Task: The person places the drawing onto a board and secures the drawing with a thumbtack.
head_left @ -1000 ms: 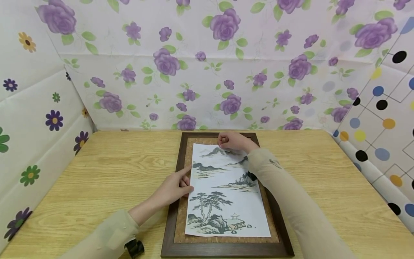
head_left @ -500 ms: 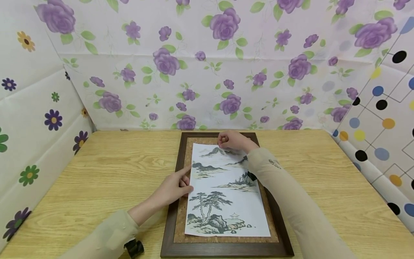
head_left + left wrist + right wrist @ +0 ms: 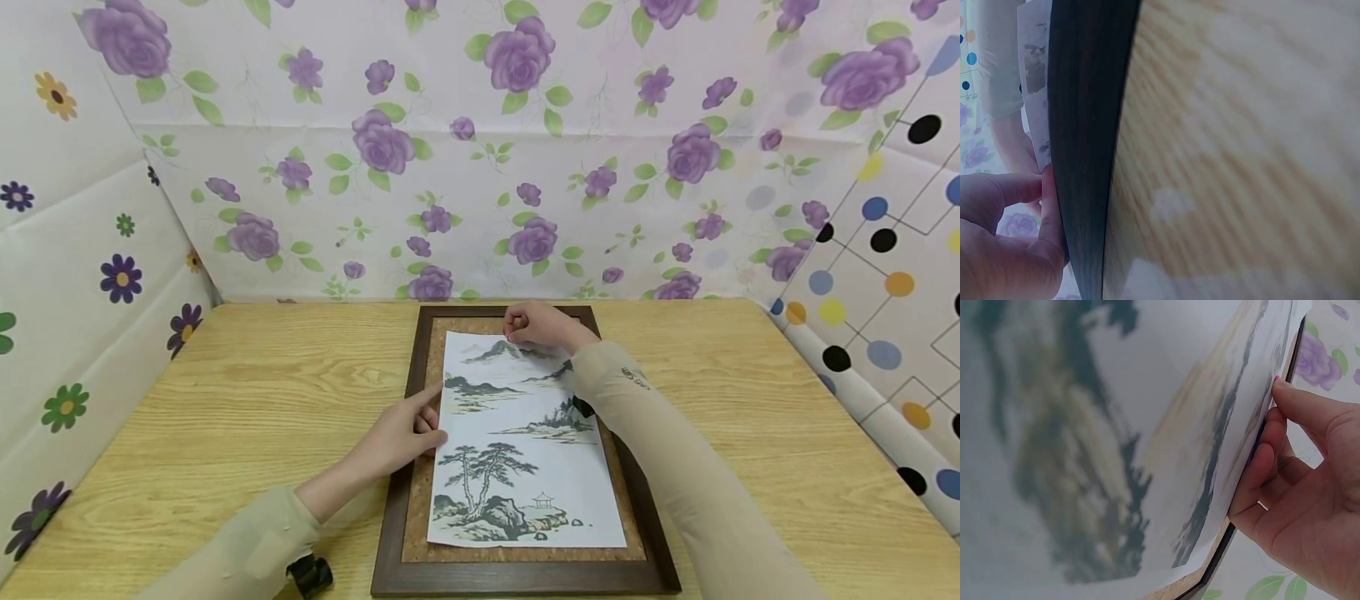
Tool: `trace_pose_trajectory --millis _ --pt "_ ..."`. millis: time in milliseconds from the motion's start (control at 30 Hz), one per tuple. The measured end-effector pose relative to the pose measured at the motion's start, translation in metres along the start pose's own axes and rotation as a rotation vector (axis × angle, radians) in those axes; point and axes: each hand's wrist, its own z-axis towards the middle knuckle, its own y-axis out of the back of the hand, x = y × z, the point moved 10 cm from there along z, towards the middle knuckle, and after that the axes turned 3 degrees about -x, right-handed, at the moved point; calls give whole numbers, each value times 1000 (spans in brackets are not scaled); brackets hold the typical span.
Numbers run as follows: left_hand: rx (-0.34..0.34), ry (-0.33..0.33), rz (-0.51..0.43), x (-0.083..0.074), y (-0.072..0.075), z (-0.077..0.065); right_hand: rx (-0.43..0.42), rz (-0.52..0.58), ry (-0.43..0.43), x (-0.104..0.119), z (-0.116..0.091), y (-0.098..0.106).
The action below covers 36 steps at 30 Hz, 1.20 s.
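A sheet of white paper (image 3: 577,475) printed with an ink landscape of mountains and pines lies on a cork board (image 3: 465,325) in a dark brown frame (image 3: 525,578). At the sheet's left edge my left hand (image 3: 401,435) rests with index finger and thumb stretched out, fingertips on the edge; its other fingers are bent. At the top edge is my right hand (image 3: 546,325). In the right wrist view, my right hand (image 3: 1316,481) pinches a small pink pushpin (image 3: 1277,378) at its thumb tip, against the paper; most of the pin is hidden.
The framed board lies on a wood-grain table (image 3: 300,375). Behind stands a wall covering (image 3: 450,83) with purple roses; patterned sheets with flowers and dots close off the left and right. A black wrist device (image 3: 311,575) sits on the left sleeve.
Both hands and the paper hold their places on the board. The whole view has shifted very slightly.
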Motion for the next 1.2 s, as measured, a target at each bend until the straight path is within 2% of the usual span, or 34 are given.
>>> trace_pose_trajectory --millis 800,1033,1200 --pt "4 20 -5 1 1 0 10 -2 9 1 -2 1" --pt "68 100 -108 4 0 0 -12 29 -28 -1 -8 7" --pt "122 124 -113 5 2 -1 -24 95 -75 -6 -16 12"
